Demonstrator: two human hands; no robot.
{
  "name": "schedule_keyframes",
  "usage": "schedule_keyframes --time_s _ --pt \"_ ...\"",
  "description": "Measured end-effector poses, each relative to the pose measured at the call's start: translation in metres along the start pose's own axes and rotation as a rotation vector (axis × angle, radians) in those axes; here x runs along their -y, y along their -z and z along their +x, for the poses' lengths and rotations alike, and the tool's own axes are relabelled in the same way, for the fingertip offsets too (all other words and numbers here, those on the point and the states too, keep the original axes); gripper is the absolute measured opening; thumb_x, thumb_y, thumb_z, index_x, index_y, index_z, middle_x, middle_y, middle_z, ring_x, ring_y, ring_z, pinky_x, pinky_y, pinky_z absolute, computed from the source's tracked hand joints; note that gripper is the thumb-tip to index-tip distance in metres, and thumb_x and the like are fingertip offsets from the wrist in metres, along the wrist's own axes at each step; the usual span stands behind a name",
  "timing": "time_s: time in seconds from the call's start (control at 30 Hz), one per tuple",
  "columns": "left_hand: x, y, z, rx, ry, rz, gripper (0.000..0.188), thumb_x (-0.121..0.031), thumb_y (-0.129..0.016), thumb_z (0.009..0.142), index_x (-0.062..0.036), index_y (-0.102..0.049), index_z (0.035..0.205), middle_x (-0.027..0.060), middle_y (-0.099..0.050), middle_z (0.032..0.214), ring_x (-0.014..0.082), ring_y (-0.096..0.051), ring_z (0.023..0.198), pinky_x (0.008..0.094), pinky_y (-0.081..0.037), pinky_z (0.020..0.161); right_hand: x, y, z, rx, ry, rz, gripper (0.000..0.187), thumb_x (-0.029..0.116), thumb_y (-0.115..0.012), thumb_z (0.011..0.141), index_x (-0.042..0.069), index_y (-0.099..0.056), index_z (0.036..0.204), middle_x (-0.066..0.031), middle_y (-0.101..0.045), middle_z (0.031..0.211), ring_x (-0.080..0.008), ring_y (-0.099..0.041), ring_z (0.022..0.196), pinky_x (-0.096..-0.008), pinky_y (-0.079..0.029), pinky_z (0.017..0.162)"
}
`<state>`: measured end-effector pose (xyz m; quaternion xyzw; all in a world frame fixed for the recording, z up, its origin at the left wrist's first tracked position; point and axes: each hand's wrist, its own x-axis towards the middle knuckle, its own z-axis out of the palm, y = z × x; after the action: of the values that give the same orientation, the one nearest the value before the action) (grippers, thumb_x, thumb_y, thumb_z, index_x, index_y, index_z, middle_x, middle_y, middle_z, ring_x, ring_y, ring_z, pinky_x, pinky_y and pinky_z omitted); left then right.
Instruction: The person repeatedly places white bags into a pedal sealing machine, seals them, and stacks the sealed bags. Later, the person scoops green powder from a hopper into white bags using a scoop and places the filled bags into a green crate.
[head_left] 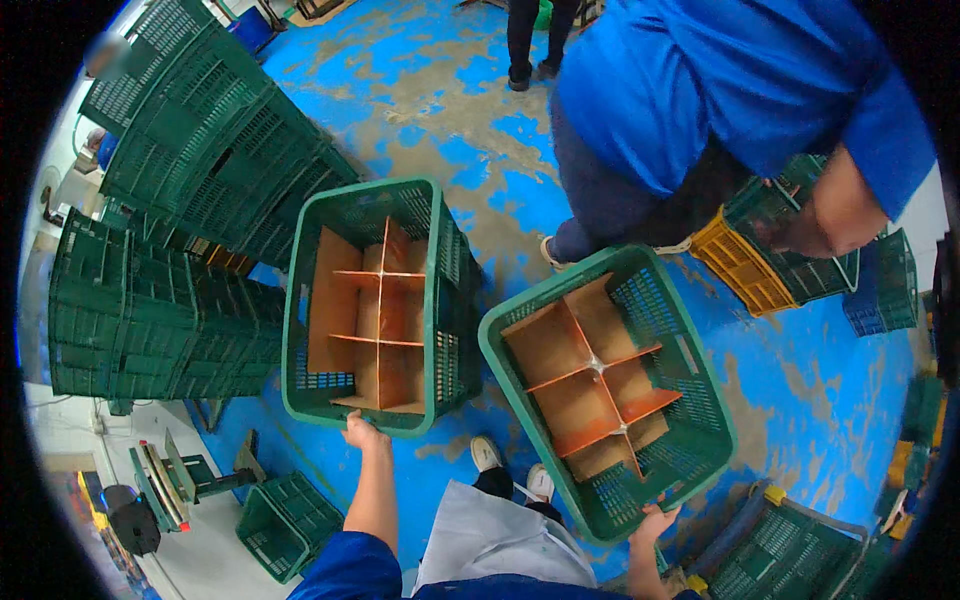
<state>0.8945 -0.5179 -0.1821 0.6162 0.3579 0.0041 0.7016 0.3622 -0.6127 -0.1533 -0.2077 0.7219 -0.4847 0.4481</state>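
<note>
Left grip [366, 432] holds left crate [455, 310], right grip [655, 522] right crate [700, 350], both at near edges; tilting could slide dividers [379, 300].

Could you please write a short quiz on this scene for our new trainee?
1. Open question: What does the left hand touch?
2. True or false: The right hand is on a yellow crate.
3. Fill in the blank: The floor is painted ____, with worn patches.

Key:
1. The near rim of the left green crate.
2. False; it is at the near rim of the right green crate.
3. Blue.
</note>
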Motion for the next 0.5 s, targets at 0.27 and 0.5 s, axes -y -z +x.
schedule_keyframes --time_s 0.27,0.5 --pt "0.001 -0.075 0.033 0.043 0.037 0.173 0.031 -0.007 -0.057 0.074 0.0019 -0.049 0.103 0.0114 -0.052 0.101 0.0252 -0.05 0.08 0.0424 -0.047 0.068 -0.02 -0.005 0.009 -0.125 0.04 -0.215 0.049 -0.003 -0.059 0.072 0.008 -0.05 0.118 -0.0052 -0.056 0.106 -0.0187 -0.054 0.085 -0.0311 -0.046 0.067" --pt "0.004 -0.073 0.036 0.097 0.016 0.082 0.031 0.003 -0.051 0.071 -0.0087 -0.044 0.098 0.0048 -0.048 0.089 0.0199 -0.049 0.078 0.0375 -0.046 0.068 -0.022 -0.009 0.014 -0.136 -0.036 -0.196 0.055 -0.011 -0.052 0.06 0.005 -0.048 0.112 -0.0096 -0.058 0.1 -0.0243 -0.056 0.082 -0.035 -0.048 0.064"
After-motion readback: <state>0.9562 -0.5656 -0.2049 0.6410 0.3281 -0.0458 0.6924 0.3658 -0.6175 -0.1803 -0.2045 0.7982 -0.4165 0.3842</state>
